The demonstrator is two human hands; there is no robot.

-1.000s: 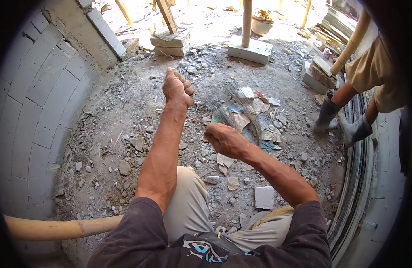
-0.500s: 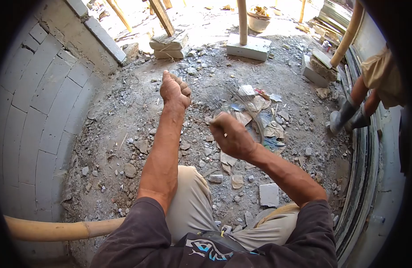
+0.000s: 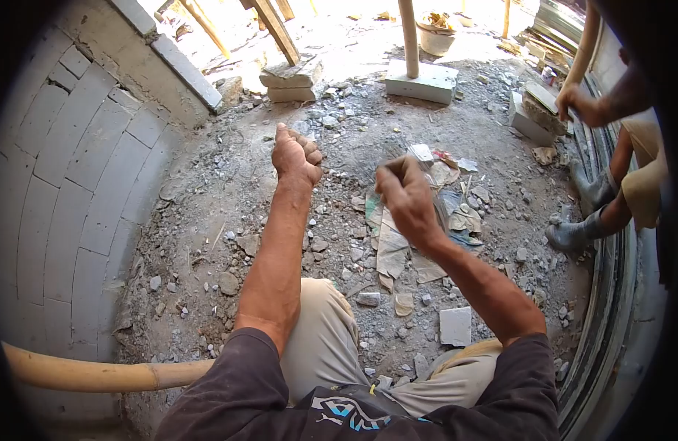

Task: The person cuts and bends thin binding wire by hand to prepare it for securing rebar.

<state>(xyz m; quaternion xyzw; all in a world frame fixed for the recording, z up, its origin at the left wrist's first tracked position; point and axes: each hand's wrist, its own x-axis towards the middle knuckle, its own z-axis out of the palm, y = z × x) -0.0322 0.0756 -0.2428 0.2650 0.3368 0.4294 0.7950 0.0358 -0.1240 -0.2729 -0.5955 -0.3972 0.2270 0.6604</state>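
My left hand (image 3: pixel 296 154) is a closed fist, thumb on top, held above the rubble; whatever its fingers wrap round is hidden. To its right, my right hand (image 3: pixel 409 192) is closed with bent fingers, and I cannot make out what is in it. Blurred thin wire-like strands (image 3: pixel 437 209) show beside my right hand. Beneath that hand lie paper scraps (image 3: pixel 391 248) and crumpled wrappers (image 3: pixel 465 216) on the gravelly ground. The two hands are apart.
A block wall (image 3: pixel 81 191) stands left, with a bamboo pole (image 3: pixel 111 369) low beside it. Props rest on blocks (image 3: pixel 421 82) ahead. At right, another person's hand (image 3: pixel 583 106) is near a bamboo post, and their boots (image 3: pixel 578 229) stand by long strips (image 3: pixel 600 294). A square slab (image 3: pixel 455 325) lies near my knees.
My right hand has moved right and turned more upright, uncovering paper scraps. The view has shifted slightly. The other person's hand has come into view, and their boots are farther apart.
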